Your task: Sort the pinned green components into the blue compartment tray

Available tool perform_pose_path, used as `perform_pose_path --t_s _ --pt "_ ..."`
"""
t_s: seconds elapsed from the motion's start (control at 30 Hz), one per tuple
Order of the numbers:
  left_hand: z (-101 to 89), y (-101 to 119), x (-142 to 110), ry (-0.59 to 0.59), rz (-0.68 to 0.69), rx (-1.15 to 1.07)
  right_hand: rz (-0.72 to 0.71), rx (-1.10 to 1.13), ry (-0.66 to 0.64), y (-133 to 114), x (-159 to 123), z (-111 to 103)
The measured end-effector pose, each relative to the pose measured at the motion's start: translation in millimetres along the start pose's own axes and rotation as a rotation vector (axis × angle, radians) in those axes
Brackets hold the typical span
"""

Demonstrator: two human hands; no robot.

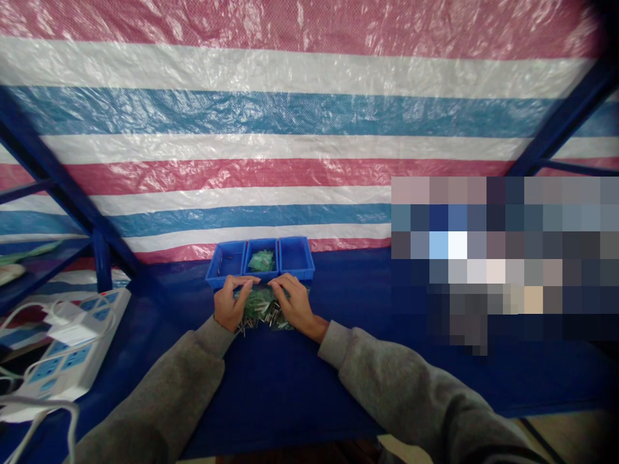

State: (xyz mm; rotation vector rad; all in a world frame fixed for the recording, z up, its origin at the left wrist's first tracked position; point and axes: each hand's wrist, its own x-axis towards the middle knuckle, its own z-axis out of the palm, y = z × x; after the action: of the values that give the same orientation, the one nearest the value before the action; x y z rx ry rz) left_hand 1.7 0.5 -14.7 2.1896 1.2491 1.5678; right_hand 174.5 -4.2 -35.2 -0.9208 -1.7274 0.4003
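Green packets and small metal pins form a heap (261, 310) on the blue surface (271, 386), between the left hand (232, 301) and right hand (294, 303). Their fingers (283, 283) curl inward, tips almost meeting above the heap; any pinch cannot be told. Just beyond, a blue plastic bin (227, 245) holds more green pieces (262, 261) in its middle compartment.

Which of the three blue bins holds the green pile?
The middle bin: the green bundle sits inside it, while the left bin and right bin show none.
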Motion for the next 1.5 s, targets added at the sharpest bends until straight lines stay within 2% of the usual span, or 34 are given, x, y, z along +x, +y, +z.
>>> perform_pose_path --t_s 0.2,0.37,0.63,0.87,1.1,1.5 --pt "0.1 -3.7 0.2 -0.028 0.101 0.123 0.010 -0.003 0.008 -2.0 -0.1 -1.2" --pt "0.8 -2.0 1.1 -0.103 0.154 0.168 0.021 -0.013 0.024 -3.6 -0.8 -1.8" --pt "0.0 -6.3 2.3 -0.092 0.212 0.071 0.018 -0.009 0.059 -2.3 -1.7 -1.2" --pt "2.1 -13.9 -1.3 -0.152 0.129 0.073 0.038 -0.007 0.085 0.1 -2.2 0.0" --pt "1.0 -2.7 -0.9 -0.214 -0.002 0.060 -0.009 0.010 0.055 -0.7 -1.8 -0.5" --pt "-0.6 1.4 -1.0 -0.279 -0.024 0.051 -0.110 0.027 -0.056 0.5 -2.4 2.9"
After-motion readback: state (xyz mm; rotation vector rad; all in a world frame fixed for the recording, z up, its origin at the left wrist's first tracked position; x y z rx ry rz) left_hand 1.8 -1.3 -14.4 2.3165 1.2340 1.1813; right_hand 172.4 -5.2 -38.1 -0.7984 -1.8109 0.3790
